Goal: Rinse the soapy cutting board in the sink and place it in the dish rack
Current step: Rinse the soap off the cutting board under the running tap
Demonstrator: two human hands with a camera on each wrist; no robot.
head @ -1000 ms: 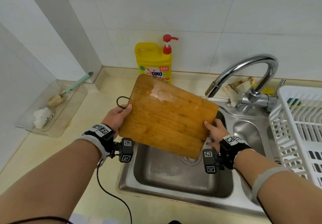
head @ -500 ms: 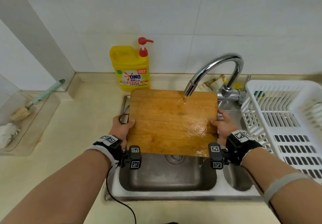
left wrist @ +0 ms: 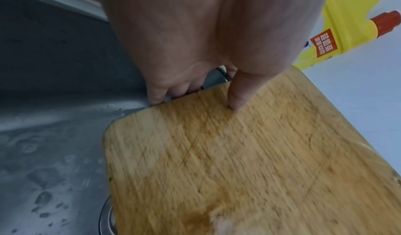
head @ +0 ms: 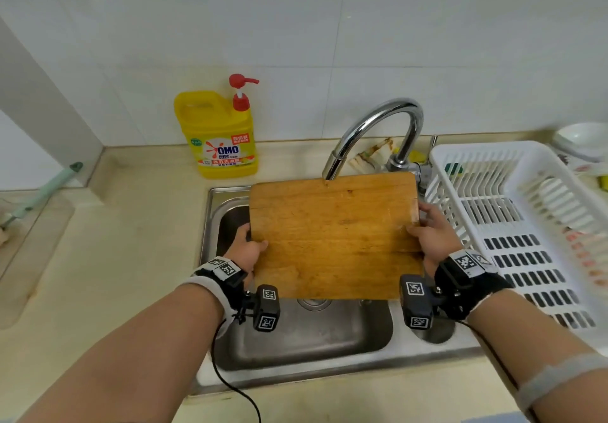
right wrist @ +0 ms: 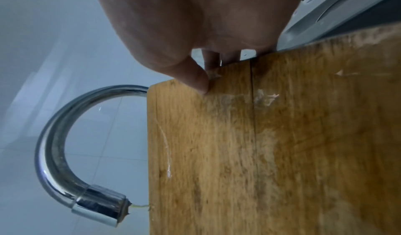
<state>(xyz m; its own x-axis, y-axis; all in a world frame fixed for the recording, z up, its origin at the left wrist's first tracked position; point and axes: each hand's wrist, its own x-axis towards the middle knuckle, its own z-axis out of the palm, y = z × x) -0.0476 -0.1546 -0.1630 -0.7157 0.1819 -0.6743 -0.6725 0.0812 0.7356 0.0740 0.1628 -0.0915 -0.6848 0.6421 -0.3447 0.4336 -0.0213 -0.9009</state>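
I hold a wet wooden cutting board [head: 332, 235] roughly level over the steel sink [head: 306, 333]. My left hand [head: 251, 246] grips its left edge, thumb on top [left wrist: 236, 94] and fingers underneath. My right hand [head: 427, 228] grips the right edge the same way, thumb on the wood [right wrist: 195, 79]. The board's far edge sits just under the curved chrome faucet spout [head: 334, 165], where a thin trickle touches the edge [right wrist: 141, 205]. Wet streaks and small white soap traces show on the board [right wrist: 264, 100]. The white plastic dish rack [head: 526, 225] stands right beside my right hand.
A yellow dish-soap bottle with a red pump [head: 223, 139] stands on the counter behind the sink's left corner. A brush with a green handle [head: 39, 195] lies at far left. A white bowl [head: 582, 139] sits behind the rack. A cloth [head: 371, 156] lies behind the faucet.
The board went from tilted up at the left to flat under the running faucet, then drew toward me; the stream now only touches its far edge. Both hands kept their grip.
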